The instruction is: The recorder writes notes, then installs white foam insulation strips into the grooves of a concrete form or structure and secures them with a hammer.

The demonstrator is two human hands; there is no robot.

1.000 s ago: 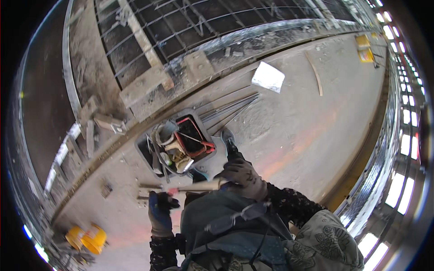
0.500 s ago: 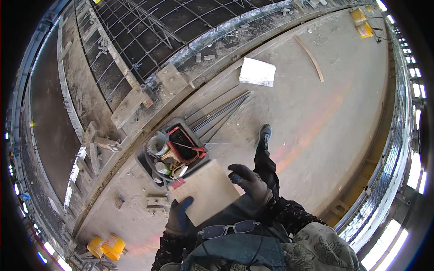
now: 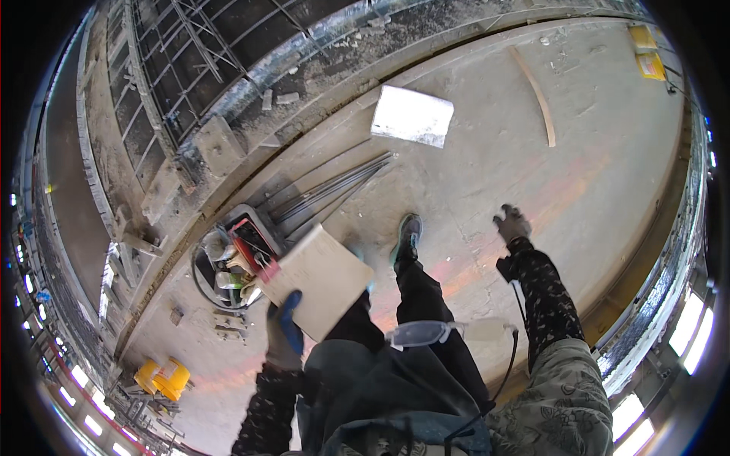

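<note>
My left hand [image 3: 284, 334], in a grey and blue glove, is closed on the lower left edge of a flat, tan rectangular board [image 3: 318, 280]. A small reddish patch marks the board's left corner. Just beyond it stands a dark tub [image 3: 262, 222], partly covered by the board, holding a red tray [image 3: 249, 242] and several loose items. My right hand [image 3: 513, 223], also gloved, reaches out over the floor to the right. Its fingers look apart and nothing shows in them. A pair of glasses [image 3: 426, 333] hangs in front of my chest on a cord.
Thin metal rods [image 3: 334, 188] lie beyond the tub. Farther off are a white block [image 3: 412, 115] and a curved wooden strip [image 3: 537, 97]. A formwork edge [image 3: 220, 144] with rebar mesh runs along the left. Yellow buckets [image 3: 172, 378] stand at the lower left.
My right hand has left the board's side and swung out to the right. The board stays in my left hand. The view has shifted, with the tub now farther left.
</note>
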